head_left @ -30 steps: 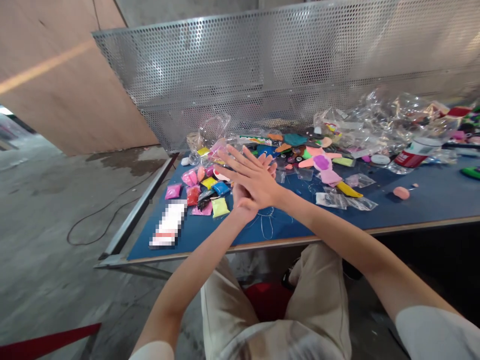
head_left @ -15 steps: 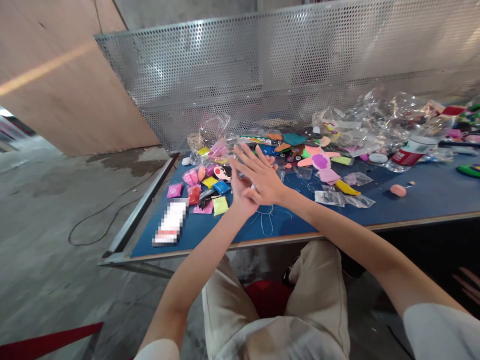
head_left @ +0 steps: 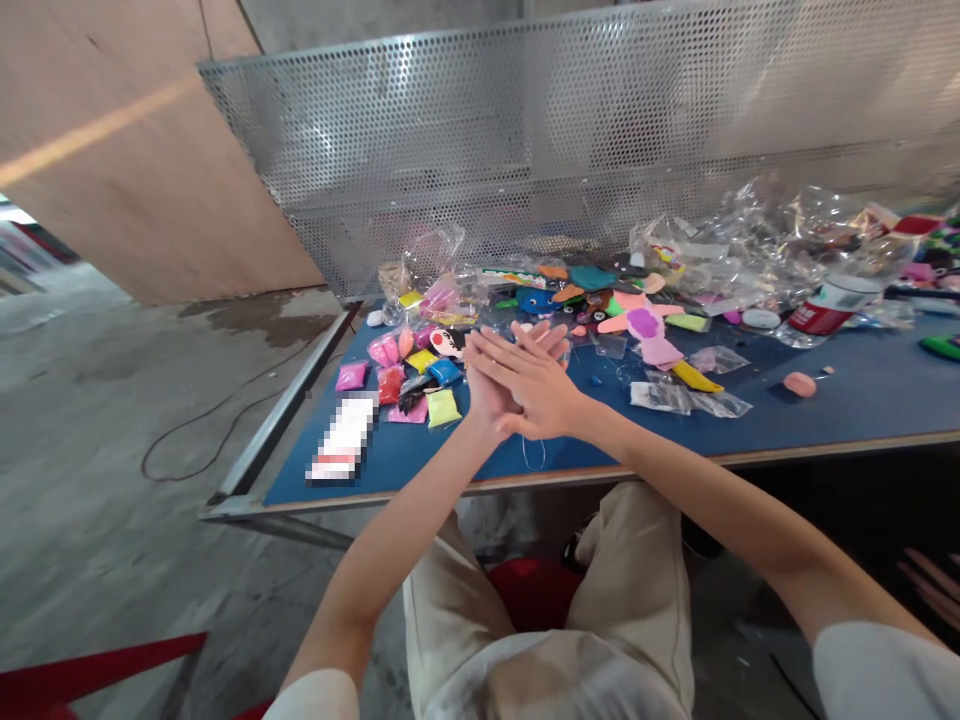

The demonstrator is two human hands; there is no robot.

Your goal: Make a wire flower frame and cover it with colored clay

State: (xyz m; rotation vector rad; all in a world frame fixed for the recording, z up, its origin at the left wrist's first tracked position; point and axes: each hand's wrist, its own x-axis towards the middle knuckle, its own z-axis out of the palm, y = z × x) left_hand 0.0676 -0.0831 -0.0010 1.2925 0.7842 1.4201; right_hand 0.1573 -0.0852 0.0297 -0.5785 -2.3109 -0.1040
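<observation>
My right hand [head_left: 544, 385] lies flat across my left hand [head_left: 487, 385], palm to palm, above the near part of the blue table. The fingers of both are stretched out. Whatever is between the palms is hidden now. Below the hands, a thin clear loop of thread or wire [head_left: 534, 455] rests on the tabletop. Left of them are small packets of coloured modelling clay, among them a pale yellow packet [head_left: 443, 407], a blue packet [head_left: 445, 372] and a red packet [head_left: 390, 384]. A white clay face with a red cheek [head_left: 446, 344] is just behind.
Clay figures, including a pink and purple one [head_left: 645, 325], lie beyond my hands. Crumpled clear wrappers [head_left: 757, 240] and a red-labelled cup [head_left: 832, 305] stand right. A pink clay lump [head_left: 799, 384] sits near the front edge. A perforated metal panel [head_left: 450, 130] rises behind.
My right hand has slid slightly down and closer over the left. A small white lump that showed between the palms is now covered. The view has shifted slightly.
</observation>
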